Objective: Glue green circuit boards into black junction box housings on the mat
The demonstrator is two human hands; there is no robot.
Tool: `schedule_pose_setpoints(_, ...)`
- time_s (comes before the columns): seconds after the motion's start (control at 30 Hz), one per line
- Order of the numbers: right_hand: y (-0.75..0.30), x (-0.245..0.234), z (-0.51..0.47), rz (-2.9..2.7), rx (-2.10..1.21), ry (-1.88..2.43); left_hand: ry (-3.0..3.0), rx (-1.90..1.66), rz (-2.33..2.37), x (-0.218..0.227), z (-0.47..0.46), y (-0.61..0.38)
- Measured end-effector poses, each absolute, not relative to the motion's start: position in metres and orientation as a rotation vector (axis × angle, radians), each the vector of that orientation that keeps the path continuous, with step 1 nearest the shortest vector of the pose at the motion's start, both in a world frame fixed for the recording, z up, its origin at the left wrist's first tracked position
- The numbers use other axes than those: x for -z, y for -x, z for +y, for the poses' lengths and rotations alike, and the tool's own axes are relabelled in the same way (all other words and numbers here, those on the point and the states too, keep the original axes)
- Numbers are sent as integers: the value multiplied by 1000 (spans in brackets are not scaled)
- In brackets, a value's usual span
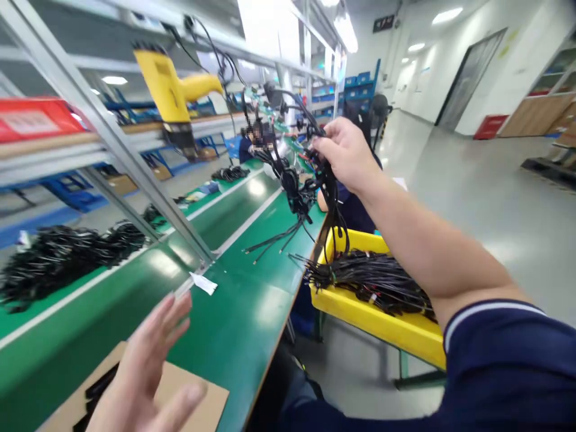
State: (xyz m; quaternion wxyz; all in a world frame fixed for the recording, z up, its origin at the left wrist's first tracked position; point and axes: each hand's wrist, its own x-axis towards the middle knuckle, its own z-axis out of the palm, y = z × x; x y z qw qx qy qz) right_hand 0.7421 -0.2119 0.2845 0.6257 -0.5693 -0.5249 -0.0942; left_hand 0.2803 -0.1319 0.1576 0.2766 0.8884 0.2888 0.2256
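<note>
My right hand (344, 153) is raised over the bench edge, fingers closed around a bundle of black cables (330, 192) that hangs down toward the yellow bin. Beside it, more dark cables with coloured wire ends (292, 183) dangle above the bench; whether they belong to the same bundle I cannot tell. My left hand (146, 366) is held low at the near left, fingers apart and holding nothing. Under it lies a brown cardboard sheet (202, 402) with some black pieces (96, 390) on it, partly hidden by the hand.
A yellow bin (378, 330) of bundled black cables (378, 276) stands right of the green bench (252, 288). A metal post (148, 180) rises from the bench, with a yellow heat gun (164, 87) hanging nearby. Black cables (58, 258) are heaped at left. People sit farther along.
</note>
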Motion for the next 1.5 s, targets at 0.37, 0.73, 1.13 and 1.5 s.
schedule_pose_setpoints(0.37, -619, -256, -221, -1497, -347, 1234, -1601, -1041, 495, -237, -84, -434)
schedule_pose_setpoints(0.73, -523, -152, -241, -1962, -492, 1352, -1247, -870, 847, -156, -157, -305)
schedule_pose_setpoints(1.13, -423, -105, -277, -1687, -823, 1554, -1428, -794, 924, -108, -193, -241)
schedule_pose_setpoints(1.5, -453, -137, -234, -2045, -761, 1571, -1715, -754, 860, -101, -158, -227)
